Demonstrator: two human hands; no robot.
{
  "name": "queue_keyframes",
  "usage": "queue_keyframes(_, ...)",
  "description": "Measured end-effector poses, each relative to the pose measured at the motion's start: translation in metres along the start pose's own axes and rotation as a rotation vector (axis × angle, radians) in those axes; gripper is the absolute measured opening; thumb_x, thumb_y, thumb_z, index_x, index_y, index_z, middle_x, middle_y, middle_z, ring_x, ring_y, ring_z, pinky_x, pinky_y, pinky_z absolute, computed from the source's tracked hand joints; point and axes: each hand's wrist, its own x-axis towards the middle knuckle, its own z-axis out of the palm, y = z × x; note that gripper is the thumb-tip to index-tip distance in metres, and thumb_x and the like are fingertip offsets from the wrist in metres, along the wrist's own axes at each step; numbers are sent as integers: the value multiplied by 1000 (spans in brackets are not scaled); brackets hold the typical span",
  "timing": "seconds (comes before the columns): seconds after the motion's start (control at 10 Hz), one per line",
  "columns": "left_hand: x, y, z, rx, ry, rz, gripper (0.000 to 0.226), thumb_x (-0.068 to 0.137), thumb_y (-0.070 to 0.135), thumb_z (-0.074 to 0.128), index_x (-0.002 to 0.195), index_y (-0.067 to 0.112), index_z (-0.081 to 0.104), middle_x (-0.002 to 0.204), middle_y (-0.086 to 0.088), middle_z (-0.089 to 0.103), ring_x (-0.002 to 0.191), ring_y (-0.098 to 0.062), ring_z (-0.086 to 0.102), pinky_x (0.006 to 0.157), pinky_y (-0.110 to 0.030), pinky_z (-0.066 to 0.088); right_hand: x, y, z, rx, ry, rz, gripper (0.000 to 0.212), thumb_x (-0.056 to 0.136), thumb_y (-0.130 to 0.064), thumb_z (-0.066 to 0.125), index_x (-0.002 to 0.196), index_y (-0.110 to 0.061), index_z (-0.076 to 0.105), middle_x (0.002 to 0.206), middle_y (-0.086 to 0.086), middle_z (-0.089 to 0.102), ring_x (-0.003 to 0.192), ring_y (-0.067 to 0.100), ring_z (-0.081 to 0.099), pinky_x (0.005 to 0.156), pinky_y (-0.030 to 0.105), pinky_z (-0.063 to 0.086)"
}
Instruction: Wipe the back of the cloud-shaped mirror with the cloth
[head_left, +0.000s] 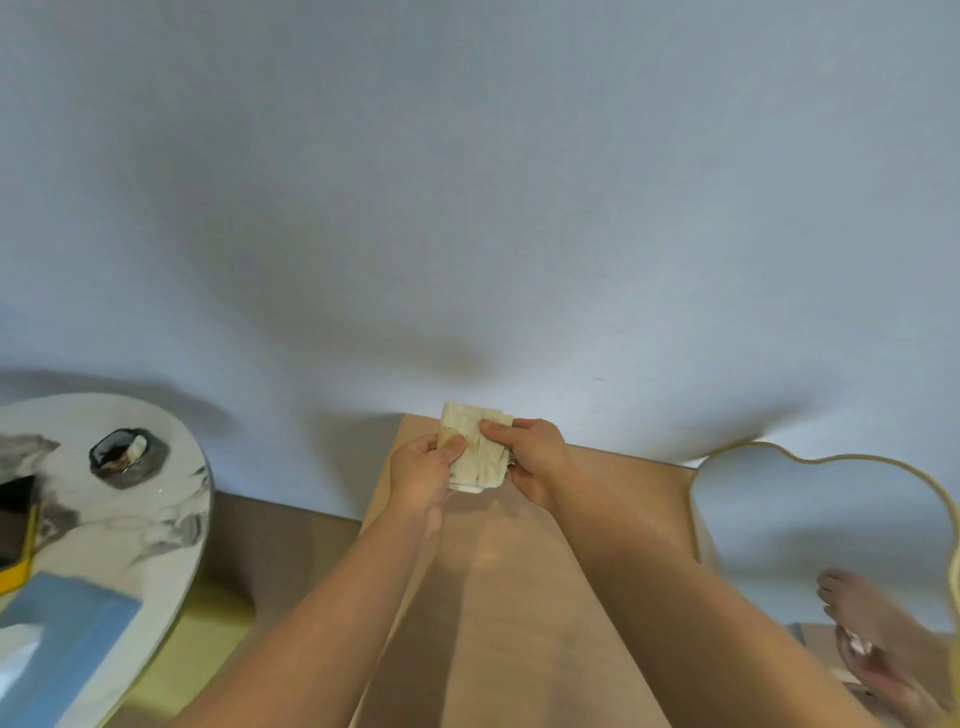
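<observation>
A folded cream cloth (474, 447) is held up over the far end of a tan wooden surface (519, 597), close to the white wall. My left hand (422, 470) pinches its left edge and my right hand (530, 460) pinches its right edge. The cloud-shaped mirror (810, 514), with a thin gold rim, stands at the right with its glass side facing me, reflecting the wall and my arms. Neither hand touches the mirror; its back is hidden.
A round marble-patterned table (130, 530) stands at the left, carrying a dark small dish (127, 457), a blue box (67, 634) and a black object with a yellow edge (15, 525). The white wall (467, 208) fills the view ahead.
</observation>
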Motion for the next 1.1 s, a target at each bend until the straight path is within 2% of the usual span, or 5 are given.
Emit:
queue_keyframes(0.2, 77, -37, -42, 202, 87, -77, 8, 99, 12, 74, 91, 13, 73, 102, -11, 77, 100, -33, 74, 84, -43, 63, 74, 63, 22, -160, 141, 29, 20, 84, -8, 82, 101, -5, 72, 103, 13, 78, 91, 31, 78, 81, 50, 65)
queue_keyframes(0.4, 134, -60, -55, 472, 136, 0, 28, 100, 18, 71, 73, 22, 66, 87, -6, 73, 89, -30, 69, 82, -44, 58, 126, 100, 39, -421, 278, -53, 27, 87, -20, 76, 113, -17, 69, 99, 1, 76, 94, 23, 74, 84, 48, 63)
queue_keyframes(0.6, 154, -77, -57, 755, 153, 157, 21, 99, 22, 73, 96, 2, 75, 87, -9, 74, 80, -28, 69, 58, -23, 45, 144, 113, 42, -647, 373, -73, 43, 89, -25, 73, 129, -14, 61, 113, 5, 72, 100, 24, 70, 85, 41, 60)
queue_keyframes(1.0, 154, -75, -52, 1142, 143, 233, 39, 103, 33, 65, 130, 5, 59, 128, -14, 59, 119, -35, 59, 92, -48, 53, 146, 115, 43, -871, 411, -45, 44, 92, -34, 68, 132, -18, 58, 125, 5, 69, 109, 27, 66, 75, 34, 49)
queue_keyframes(1.1, 149, -64, -54, 1335, 144, 253, 46, 105, 40, 58, 135, 5, 56, 134, -15, 56, 126, -35, 54, 99, -48, 50, 134, 106, 47, -1050, 460, -100, 43, 94, -40, 67, 127, -14, 58, 127, 6, 61, 118, 29, 59, 91, 41, 51)
